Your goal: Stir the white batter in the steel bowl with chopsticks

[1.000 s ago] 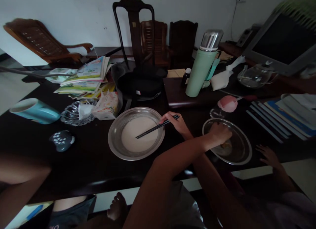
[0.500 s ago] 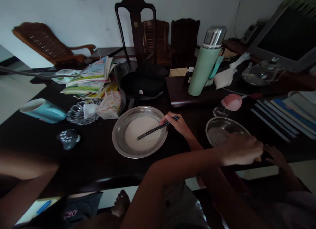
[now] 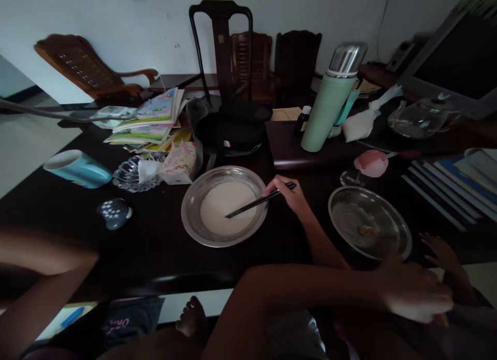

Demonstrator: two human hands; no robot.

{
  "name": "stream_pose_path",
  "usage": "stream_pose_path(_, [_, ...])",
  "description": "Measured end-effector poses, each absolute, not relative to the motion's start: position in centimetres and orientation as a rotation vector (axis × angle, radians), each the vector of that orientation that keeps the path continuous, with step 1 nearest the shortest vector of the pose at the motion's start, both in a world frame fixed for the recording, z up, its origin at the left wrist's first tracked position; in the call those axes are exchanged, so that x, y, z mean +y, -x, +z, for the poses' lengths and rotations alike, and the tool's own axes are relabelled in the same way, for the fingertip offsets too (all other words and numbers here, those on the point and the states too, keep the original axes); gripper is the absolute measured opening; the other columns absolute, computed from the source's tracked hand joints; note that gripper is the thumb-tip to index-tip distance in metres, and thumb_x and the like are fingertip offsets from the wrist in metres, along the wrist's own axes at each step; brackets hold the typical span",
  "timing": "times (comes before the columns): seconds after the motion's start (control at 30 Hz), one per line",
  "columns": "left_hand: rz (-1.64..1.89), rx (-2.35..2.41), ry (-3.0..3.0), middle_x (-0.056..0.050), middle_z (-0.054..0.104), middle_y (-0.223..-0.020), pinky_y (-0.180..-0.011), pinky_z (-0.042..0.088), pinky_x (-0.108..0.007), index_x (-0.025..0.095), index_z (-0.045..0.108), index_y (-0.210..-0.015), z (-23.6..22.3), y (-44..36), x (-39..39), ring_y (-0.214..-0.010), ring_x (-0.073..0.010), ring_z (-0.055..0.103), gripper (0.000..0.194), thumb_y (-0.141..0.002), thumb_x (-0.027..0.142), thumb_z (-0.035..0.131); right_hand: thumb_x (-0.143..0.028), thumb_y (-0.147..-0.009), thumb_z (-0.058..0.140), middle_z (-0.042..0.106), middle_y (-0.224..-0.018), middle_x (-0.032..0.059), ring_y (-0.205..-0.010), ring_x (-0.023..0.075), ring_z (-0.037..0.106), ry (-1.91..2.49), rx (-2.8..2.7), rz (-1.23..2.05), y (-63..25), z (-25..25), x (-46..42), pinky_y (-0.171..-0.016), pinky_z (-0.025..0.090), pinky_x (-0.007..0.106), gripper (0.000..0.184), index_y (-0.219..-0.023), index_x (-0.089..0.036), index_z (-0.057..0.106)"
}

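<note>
My right hand (image 3: 288,193) is closed around a pair of dark chopsticks (image 3: 252,205). Their tips rest in a pale, milky batter (image 3: 223,212) inside a steel bowl (image 3: 185,207). Crossing above my right forearm, my left arm reaches to the right. My left hand (image 3: 417,292) is fist-like and somewhat blurred, low beside a second steel bowl (image 3: 351,202). A small tan bit shows at its fingers, too unclear to name. That second bowl has a little brownish patch at its bottom. Part of my right forearm is hidden by my left arm.
Another person's hand (image 3: 442,254) is at the right edge; another person's bent arm (image 3: 50,256) is at left. Around the bowls stand a green thermos (image 3: 328,111), a blue mug (image 3: 79,171), a glass dish (image 3: 134,174), a tissue pack (image 3: 180,163) and books (image 3: 438,191).
My left hand has moved right and down, off the second bowl, uncovering its inside. My right hand still holds the chopsticks in the batter. The view has shifted slightly.
</note>
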State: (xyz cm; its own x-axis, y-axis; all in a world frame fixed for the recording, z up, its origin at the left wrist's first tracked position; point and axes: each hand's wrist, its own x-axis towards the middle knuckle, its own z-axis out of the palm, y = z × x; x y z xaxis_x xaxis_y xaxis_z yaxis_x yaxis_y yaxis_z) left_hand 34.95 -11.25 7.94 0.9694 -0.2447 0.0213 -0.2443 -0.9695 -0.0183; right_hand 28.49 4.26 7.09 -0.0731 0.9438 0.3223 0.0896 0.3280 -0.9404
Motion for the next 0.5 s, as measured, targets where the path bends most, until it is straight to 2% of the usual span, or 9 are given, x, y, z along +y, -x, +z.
stream_pose_path(0.07, [-0.11, 0.36, 3.272, -0.015, 0.066, -0.118, -0.051, 0.043, -0.028, 0.025, 0.071, -0.113, 7.8, -35.1, -11.5, -0.097, -0.0189, 0.065, 0.033, -0.094, 0.029, 0.044, -0.056, -0.092, 0.05, 0.07, -0.066, 0.0029, -0.068, 0.0179, 0.066, 0.982, -1.437, 1.011, -28.5, 7.1, 4.1, -0.071, 0.051, 0.031, 0.045, -0.078, -0.021, 0.076])
stream_pose_path(0.17, [-0.194, 0.38, 3.433, -0.015, 0.069, -0.109, -0.052, 0.047, -0.032, 0.022, 0.075, -0.103, 7.4, -35.3, -11.5, -0.09, -0.0221, 0.066, 0.026, -0.089, 0.028, 0.053, -0.052, -0.093, 0.051, 0.072, -0.076, 0.0037, -0.077, 0.0179, 0.066, 0.946, -1.564, 0.989, -28.3, 7.2, 4.0, -0.078, 0.05, 0.032, 0.042, -0.078, -0.022, 0.077])
stream_pose_path(0.27, [-0.283, 0.345, 3.435, -0.014, 0.071, -0.104, -0.053, 0.048, -0.032, 0.022, 0.075, -0.101, 6.8, -35.1, -11.6, -0.089, -0.023, 0.067, 0.025, -0.087, 0.024, 0.055, -0.051, -0.093, 0.051, 0.073, -0.08, 0.0044, -0.082, 0.0188, 0.065, 0.966, -1.584, 0.917, -28.3, 7.2, 3.9, -0.082, 0.049, 0.033, 0.041, -0.077, -0.023, 0.077])
stream_pose_path(0.4, [-0.342, 0.325, 3.357, -0.015, 0.07, -0.11, -0.05, 0.048, -0.027, 0.025, 0.076, -0.1, 6.4, -34.8, -12.1, -0.093, -0.018, 0.068, 0.029, -0.091, 0.025, 0.049, -0.055, -0.092, 0.049, 0.07, -0.067, 0.0032, -0.07, 0.0185, 0.066, 0.994, -1.436, 1.007, -28.5, 7.1, 3.9, -0.072, 0.052, 0.032, 0.045, -0.078, -0.021, 0.075])
stream_pose_path(0.5, [-0.317, 0.3, 3.352, -0.015, 0.069, -0.116, -0.052, 0.051, -0.025, 0.028, 0.077, -0.098, 6.3, -34.7, -12.6, -0.095, -0.0151, 0.068, 0.027, -0.089, 0.025, 0.052, -0.054, -0.093, 0.05, 0.072, -0.074, 0.0036, -0.077, 0.0186, 0.067, 0.978, -1.538, 1.002, -28.4, 7.2, 3.8, -0.078, 0.051, 0.032, 0.044, -0.078, -0.021, 0.076])
